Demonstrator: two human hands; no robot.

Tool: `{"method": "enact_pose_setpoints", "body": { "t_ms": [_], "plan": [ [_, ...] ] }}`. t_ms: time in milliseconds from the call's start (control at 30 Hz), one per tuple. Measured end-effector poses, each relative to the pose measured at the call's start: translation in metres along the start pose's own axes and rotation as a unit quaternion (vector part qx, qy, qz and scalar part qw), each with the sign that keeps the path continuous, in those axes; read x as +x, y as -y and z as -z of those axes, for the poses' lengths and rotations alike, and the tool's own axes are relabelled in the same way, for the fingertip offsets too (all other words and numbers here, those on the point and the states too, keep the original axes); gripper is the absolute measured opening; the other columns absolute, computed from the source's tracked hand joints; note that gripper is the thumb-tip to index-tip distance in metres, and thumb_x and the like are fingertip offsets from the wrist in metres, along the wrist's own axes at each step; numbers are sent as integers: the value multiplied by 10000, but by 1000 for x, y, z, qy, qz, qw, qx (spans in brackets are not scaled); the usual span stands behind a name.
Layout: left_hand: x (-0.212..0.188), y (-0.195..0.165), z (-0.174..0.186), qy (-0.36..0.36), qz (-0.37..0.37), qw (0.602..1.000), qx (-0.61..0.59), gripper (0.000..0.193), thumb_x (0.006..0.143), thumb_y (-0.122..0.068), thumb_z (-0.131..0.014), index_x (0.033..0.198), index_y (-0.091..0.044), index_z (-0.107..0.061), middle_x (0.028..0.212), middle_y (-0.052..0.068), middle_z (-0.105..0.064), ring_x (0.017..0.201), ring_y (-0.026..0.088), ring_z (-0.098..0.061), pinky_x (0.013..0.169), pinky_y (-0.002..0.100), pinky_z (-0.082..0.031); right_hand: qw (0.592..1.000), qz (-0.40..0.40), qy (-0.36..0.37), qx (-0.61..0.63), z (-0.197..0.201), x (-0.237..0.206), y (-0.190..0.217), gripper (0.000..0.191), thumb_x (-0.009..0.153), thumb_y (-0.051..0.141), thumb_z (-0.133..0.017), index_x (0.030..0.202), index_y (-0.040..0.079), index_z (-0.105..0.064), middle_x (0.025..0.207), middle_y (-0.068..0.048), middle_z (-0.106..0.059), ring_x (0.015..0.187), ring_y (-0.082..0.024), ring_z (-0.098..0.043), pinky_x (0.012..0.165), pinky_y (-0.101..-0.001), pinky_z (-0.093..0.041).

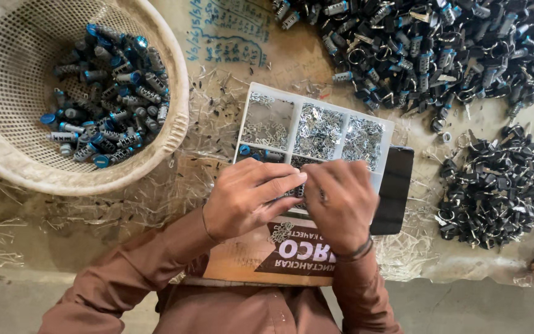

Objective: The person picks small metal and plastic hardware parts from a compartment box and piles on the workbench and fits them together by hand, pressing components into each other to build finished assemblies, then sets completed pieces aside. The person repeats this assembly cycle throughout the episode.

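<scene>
My left hand [248,195] and my right hand [341,201] meet over the near edge of a clear plastic compartment tray [316,102], fingertips pressed together around a small part that the fingers hide. The tray's compartments hold heaps of tiny silver metal pieces [319,130], and a few blue-capped cylinders show in its near-left compartment [251,152]. Both wrists wear thin bands, and brown sleeves cover my forearms.
A cream plastic basket [177,80] at the left holds several blue-capped lock cylinders [109,93]. Black keyed lock parts lie heaped at the top right [428,43] and right [495,185]. A black flat slab [397,185] and a printed cardboard piece [267,260] sit under the tray.
</scene>
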State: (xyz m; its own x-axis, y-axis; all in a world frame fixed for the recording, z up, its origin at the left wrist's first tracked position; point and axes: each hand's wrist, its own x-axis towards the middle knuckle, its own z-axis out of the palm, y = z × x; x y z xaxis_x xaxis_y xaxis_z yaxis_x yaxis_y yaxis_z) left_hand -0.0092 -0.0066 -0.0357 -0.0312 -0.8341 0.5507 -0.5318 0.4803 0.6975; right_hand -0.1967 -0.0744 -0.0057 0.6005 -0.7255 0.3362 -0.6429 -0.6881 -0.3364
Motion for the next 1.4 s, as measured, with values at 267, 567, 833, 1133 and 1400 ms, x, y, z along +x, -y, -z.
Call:
{"method": "enact_pose_setpoints", "body": {
  "t_ms": [267, 567, 833, 1133, 1400],
  "plan": [
    [0, 1, 1, -14, 7, 1000, 3, 395, 868, -199, -865, 1211, -68, -717, 1158, 66, -714, 953, 228, -707, 821, 347, -554, 999, 7, 21, 34, -6, 4, 1, 227, 760, 22, -782, 980, 78, -770, 935, -44, -687, 865, -258, -592, 760, -373, -487],
    [-1, 2, 3, 0, 16, 1000, -14, 390, 874, -176, -854, 1222, -74, -710, 1171, 68, -706, 972, 235, -708, 842, 356, -557, 955, -117, -4, 273, 5, -17, 1, 81, 877, -24, -737, 934, 35, -732, 904, -51, -675, 846, -189, -572, 746, -306, -458],
    [-4, 4, 2, 8, -10, 1000, 0, 417, 861, -113, -847, 1251, -81, -702, 1212, 60, -690, 962, 240, -701, 850, 356, -565, 962, -109, 1, 251, 5, -18, 1, 121, 819, -21, -797, 916, 25, -740, 882, -54, -675, 846, -191, -583, 749, -308, -467],
    [-2, 4, 0, 22, -70, 997, 26, 417, 889, -134, -855, 1268, -43, -706, 1202, 73, -700, 918, 209, -700, 804, 346, -583, 895, -217, 43, 388, 10, -9, -19, 202, 758, 6, -858, 936, 49, -773, 865, -42, -684, 754, -141, -594, 655, -247, -454],
    [2, -1, 0, 7, 0, 1000, 8, 416, 873, -214, -851, 1241, -77, -714, 1168, 75, -706, 951, 234, -710, 798, 347, -569, 1000, -17, 1, 16, -5, -6, -3, 205, 799, 47, -816, 988, 102, -759, 923, -29, -653, 833, -281, -578, 770, -385, -474]
  ]
}}
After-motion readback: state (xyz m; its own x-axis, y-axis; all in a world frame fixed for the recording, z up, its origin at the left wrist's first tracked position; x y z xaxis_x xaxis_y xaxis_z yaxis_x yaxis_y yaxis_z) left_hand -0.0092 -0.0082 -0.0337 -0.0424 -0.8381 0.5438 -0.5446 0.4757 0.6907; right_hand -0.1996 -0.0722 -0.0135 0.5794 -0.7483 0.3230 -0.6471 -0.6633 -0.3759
